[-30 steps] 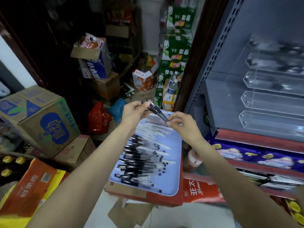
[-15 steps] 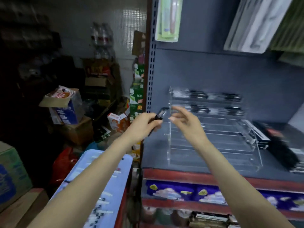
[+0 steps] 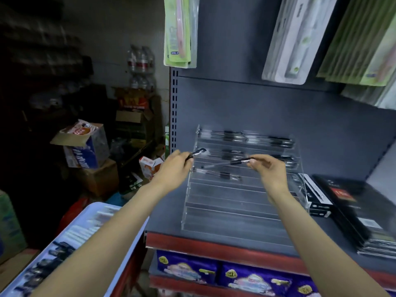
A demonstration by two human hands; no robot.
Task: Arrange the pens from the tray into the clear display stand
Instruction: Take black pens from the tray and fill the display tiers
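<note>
Bare lower stand (image 3: pixel 231 211) tiers

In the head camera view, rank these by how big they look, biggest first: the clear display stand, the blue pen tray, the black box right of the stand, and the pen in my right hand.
1. clear display stand
2. blue pen tray, though it is cut off by the frame and nearer the camera, so stand versus tray is unsure
3. black box
4. pen pinched by the right hand
</note>
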